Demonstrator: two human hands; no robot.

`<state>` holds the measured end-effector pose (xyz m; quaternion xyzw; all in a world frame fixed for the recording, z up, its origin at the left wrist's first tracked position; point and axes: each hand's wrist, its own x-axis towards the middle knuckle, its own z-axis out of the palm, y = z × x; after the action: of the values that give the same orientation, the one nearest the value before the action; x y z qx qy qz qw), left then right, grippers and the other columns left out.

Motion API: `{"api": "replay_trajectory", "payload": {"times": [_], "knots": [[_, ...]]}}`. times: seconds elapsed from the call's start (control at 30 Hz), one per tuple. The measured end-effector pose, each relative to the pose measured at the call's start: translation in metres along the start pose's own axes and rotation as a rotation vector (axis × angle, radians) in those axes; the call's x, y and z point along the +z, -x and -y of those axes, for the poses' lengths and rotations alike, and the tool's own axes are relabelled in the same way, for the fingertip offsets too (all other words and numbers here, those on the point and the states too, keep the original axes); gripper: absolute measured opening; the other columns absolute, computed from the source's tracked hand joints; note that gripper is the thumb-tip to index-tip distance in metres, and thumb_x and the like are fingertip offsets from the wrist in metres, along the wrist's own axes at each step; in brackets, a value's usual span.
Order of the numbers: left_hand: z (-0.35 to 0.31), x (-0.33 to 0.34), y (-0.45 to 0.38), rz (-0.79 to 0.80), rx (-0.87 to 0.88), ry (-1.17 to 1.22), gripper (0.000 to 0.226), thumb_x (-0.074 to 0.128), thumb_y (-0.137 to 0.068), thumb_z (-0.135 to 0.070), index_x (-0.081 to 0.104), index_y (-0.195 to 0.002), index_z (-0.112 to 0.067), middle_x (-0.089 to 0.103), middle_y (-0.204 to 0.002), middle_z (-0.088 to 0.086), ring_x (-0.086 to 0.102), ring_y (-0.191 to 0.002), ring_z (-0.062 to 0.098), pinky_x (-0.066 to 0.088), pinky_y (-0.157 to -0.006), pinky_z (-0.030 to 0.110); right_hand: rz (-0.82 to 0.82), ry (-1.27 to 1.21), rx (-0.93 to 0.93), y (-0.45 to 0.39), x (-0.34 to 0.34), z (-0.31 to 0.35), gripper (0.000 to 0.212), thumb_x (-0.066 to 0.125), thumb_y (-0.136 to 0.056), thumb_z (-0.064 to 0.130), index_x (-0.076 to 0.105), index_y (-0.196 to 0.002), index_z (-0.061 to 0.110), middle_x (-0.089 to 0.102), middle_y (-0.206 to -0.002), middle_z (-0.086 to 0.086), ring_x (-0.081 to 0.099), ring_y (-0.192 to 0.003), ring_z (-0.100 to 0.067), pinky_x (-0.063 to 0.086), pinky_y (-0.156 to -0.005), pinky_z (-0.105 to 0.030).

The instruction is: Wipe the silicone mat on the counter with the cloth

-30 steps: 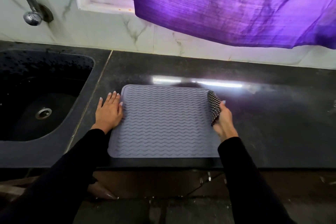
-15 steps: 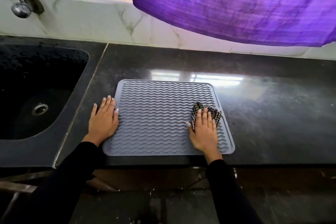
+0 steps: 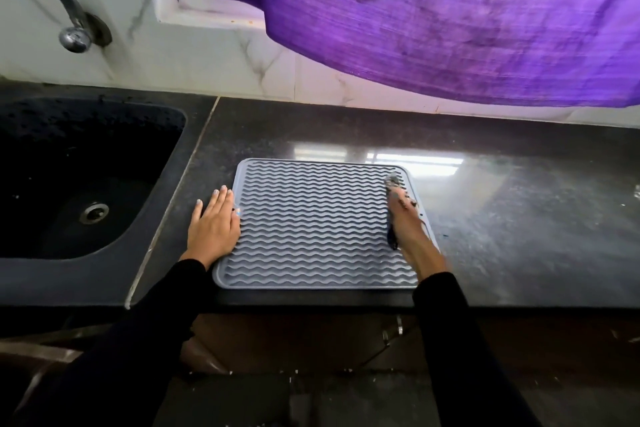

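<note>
A grey silicone mat (image 3: 311, 222) with wavy ridges lies flat on the dark counter (image 3: 519, 218), near its front edge. My left hand (image 3: 214, 222) rests flat at the mat's left edge, fingers apart, its fingertips just over the rim. My right hand (image 3: 408, 222) is blurred along the mat's right side and presses a dark checked cloth (image 3: 392, 184) onto it. Only small bits of the cloth show at my fingertips and beside my palm.
A black sink (image 3: 69, 184) with a drain sits left of the counter, with a metal tap (image 3: 72, 35) above it. A purple curtain (image 3: 450, 17) hangs over the tiled back wall. Dusty smears cover the counter right of the mat.
My right hand with the cloth moved from the mat's right edge down to its front right part, then swept back up along the right side. My left hand stayed at the left edge.
</note>
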<state>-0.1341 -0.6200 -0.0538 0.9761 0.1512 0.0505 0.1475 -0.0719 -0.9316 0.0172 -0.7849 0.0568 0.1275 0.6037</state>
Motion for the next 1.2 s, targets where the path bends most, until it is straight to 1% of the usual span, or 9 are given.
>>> {"api": "replay_trajectory", "payload": {"times": [0.1, 0.23, 0.63, 0.7, 0.77, 0.83, 0.9, 1.03, 1.2], "knots": [[0.001, -0.001, 0.001, 0.018, -0.014, -0.001, 0.052, 0.021, -0.099, -0.028, 0.015, -0.148, -0.011, 0.012, -0.157, 0.001, 0.006, -0.145, 0.013, 0.000, -0.117, 0.039, 0.044, 0.598, -0.320, 0.018, 0.055, -0.003, 0.052, 0.023, -0.095, 0.045, 0.041, -0.128, 0.009, 0.035, -0.140, -0.009, 0.027, -0.133, -0.027, 0.020, -0.113, -0.051], [0.001, 0.000, 0.000, 0.025, -0.011, -0.003, 0.053, 0.019, -0.099, -0.029, 0.013, -0.148, -0.011, 0.010, -0.157, 0.001, 0.005, -0.145, 0.012, -0.001, -0.118, 0.039, 0.138, 1.106, -0.346, 0.031, 0.097, -0.035, 0.070, 0.021, -0.097, 0.050, -0.006, -0.148, 0.011, -0.015, -0.156, -0.009, -0.015, -0.143, -0.027, -0.010, -0.116, -0.042], [0.004, 0.009, -0.003, -0.012, -0.005, -0.031, 0.054, 0.019, -0.099, -0.029, 0.011, -0.148, -0.011, 0.008, -0.157, 0.001, 0.003, -0.145, 0.012, -0.004, -0.117, 0.038, 0.426, 1.112, -0.123, 0.011, 0.092, -0.016, 0.074, 0.025, -0.096, 0.053, -0.018, -0.146, 0.021, -0.033, -0.150, -0.004, -0.031, -0.138, -0.023, -0.016, -0.113, -0.043], [0.004, 0.007, -0.002, -0.002, -0.007, -0.017, 0.054, 0.019, -0.098, -0.030, 0.010, -0.149, -0.012, 0.007, -0.158, 0.000, 0.002, -0.145, 0.011, -0.004, -0.117, 0.038, 0.448, 0.947, -0.107, 0.009, 0.085, -0.015, 0.065, 0.023, -0.098, 0.048, -0.009, -0.148, 0.022, -0.025, -0.153, -0.001, -0.025, -0.140, -0.020, -0.014, -0.115, -0.041], [0.005, 0.005, -0.002, 0.006, -0.002, 0.001, 0.054, 0.019, -0.098, -0.030, 0.011, -0.149, -0.012, 0.007, -0.158, 0.000, 0.002, -0.145, 0.010, -0.004, -0.117, 0.037, 0.542, 0.335, -0.026, 0.005, 0.067, -0.008, 0.053, 0.024, -0.101, 0.039, 0.020, -0.147, 0.014, 0.014, -0.156, -0.006, 0.009, -0.144, -0.020, 0.008, -0.118, -0.040], [0.005, 0.002, -0.002, 0.016, -0.005, 0.018, 0.054, 0.021, -0.098, -0.031, 0.011, -0.149, -0.013, 0.007, -0.158, -0.001, 0.002, -0.145, 0.010, -0.005, -0.117, 0.037, 0.531, -0.476, 0.110, 0.002, 0.043, 0.005, 0.049, 0.025, -0.099, 0.039, 0.052, -0.128, 0.010, 0.062, -0.120, -0.008, 0.059, -0.108, -0.019, 0.045, -0.094, -0.035], [0.004, 0.000, -0.001, 0.019, -0.004, 0.031, 0.054, 0.021, -0.098, -0.031, 0.012, -0.149, -0.013, 0.007, -0.158, -0.001, 0.002, -0.145, 0.009, -0.005, -0.117, 0.037, 0.362, -0.774, 0.102, -0.007, 0.033, 0.010, 0.048, 0.025, -0.099, 0.042, 0.059, -0.117, 0.013, 0.067, -0.095, -0.001, 0.060, -0.079, -0.013, 0.049, -0.070, -0.028], [0.004, -0.001, 0.001, 0.022, -0.012, 0.040, 0.054, 0.022, -0.098, -0.031, 0.012, -0.149, -0.014, 0.007, -0.158, -0.002, 0.001, -0.144, 0.008, -0.005, -0.117, 0.036, 0.135, 0.003, -0.250, -0.009, 0.075, 0.014, 0.046, 0.033, -0.100, 0.029, 0.035, -0.141, 0.008, 0.039, -0.144, -0.009, 0.035, -0.132, -0.018, 0.022, -0.113, -0.031], [0.004, 0.000, -0.001, 0.005, -0.015, 0.036, 0.054, 0.024, -0.098, -0.031, 0.013, -0.149, -0.015, 0.008, -0.157, -0.003, 0.002, -0.144, 0.007, -0.004, -0.118, 0.035, 0.011, 1.020, -0.431, 0.016, 0.130, -0.033, 0.066, 0.018, -0.096, 0.046, 0.006, -0.148, 0.007, 0.002, -0.157, -0.012, 0.000, -0.145, -0.022, -0.004, -0.116, -0.032]]}}
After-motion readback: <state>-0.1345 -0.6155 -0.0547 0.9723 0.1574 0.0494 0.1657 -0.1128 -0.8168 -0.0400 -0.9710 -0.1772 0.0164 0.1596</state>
